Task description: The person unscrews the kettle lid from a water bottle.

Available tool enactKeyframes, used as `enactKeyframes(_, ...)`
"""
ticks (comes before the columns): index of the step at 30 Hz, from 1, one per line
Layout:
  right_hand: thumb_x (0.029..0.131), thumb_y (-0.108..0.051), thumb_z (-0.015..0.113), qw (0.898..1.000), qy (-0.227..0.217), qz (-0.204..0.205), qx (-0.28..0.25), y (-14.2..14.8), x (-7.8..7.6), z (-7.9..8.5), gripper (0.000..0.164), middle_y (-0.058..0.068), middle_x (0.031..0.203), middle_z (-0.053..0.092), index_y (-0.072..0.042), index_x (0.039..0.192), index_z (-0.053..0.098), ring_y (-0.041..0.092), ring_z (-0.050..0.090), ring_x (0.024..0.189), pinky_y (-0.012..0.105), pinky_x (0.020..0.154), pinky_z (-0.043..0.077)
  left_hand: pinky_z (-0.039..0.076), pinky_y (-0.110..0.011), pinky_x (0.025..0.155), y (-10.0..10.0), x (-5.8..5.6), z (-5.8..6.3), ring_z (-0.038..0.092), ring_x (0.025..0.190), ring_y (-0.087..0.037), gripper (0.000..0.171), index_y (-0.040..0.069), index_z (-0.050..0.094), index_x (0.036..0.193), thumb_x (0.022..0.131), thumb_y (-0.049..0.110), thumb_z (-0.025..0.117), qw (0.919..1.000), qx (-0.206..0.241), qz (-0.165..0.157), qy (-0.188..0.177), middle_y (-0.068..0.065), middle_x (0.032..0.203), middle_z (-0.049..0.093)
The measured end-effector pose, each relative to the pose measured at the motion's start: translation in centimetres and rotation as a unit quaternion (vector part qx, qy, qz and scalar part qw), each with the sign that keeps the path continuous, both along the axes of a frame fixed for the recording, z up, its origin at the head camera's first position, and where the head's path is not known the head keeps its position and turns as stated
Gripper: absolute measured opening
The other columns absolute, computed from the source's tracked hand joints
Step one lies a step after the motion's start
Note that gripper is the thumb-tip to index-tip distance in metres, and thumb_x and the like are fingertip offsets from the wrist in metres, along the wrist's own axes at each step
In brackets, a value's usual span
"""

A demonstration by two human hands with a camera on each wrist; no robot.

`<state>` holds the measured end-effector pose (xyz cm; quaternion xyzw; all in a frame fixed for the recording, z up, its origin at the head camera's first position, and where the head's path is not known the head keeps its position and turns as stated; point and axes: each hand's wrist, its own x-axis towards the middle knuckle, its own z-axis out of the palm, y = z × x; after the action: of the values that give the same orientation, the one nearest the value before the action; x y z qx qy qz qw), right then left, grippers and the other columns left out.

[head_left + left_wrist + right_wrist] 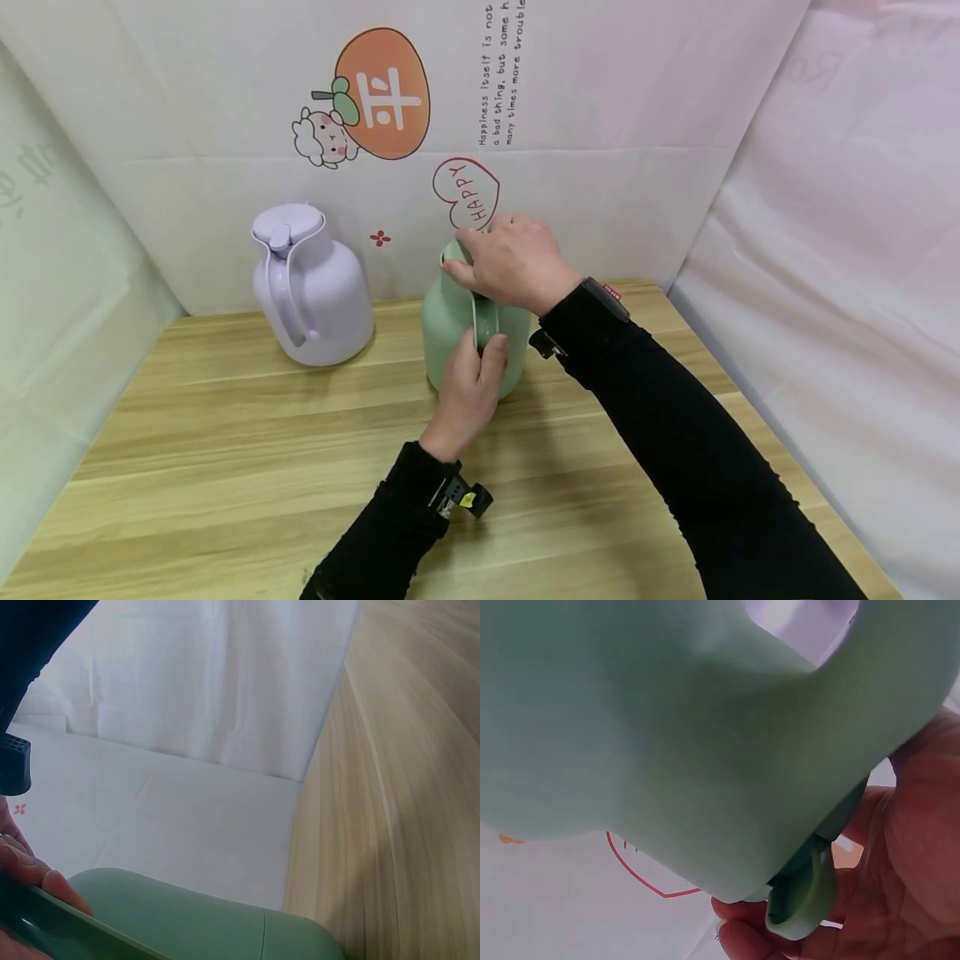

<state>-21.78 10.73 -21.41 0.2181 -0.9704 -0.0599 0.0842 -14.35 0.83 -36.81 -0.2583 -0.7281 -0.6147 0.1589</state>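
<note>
A mint-green thermos jug stands upright on the wooden table. My left hand grips its handle, thumb on the near side. Over the top, my right hand holds the lid, which it mostly hides in the head view. The right wrist view shows the lid's raised green lever between the jug's neck and the palm, with fingers curled around the top. In the left wrist view, the jug's body lies along the bottom.
A lilac thermos jug stands to the left, its lid on and handle facing forward. Behind both is a white printed cloth with a heart and lettering. More cloth hangs at both sides of the wooden table.
</note>
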Motion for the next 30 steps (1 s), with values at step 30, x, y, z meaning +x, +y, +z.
enactKeyframes(30,0.099,-0.033,0.051,0.986,-0.109,0.104,-0.076,1.3,-1.0,0.7,0.057,0.01,0.152,0.054,-0.02,0.155,0.049,0.038,0.055,0.127,0.048,0.106,0.045,0.035,-0.028,0.061,0.1,0.2,0.2,0.037,0.057,-0.016,0.024,0.01,0.043,0.095,0.115,0.022,0.041,0.9997,0.008,-0.008,-0.021,-0.002,0.072,0.043)
